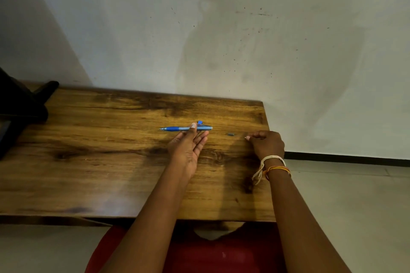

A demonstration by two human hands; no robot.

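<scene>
A dark object [20, 104] at nine o'clock is cut off. I can't name the grey speck [231, 134] at the pen's [177, 128] three o'clock.

Blue pen [175, 128] level (tip pointing left).

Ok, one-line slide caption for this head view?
At a wooden table, left hand pinches a blue pen; right hand, fingers curled, lies near a small grey piece.
</scene>
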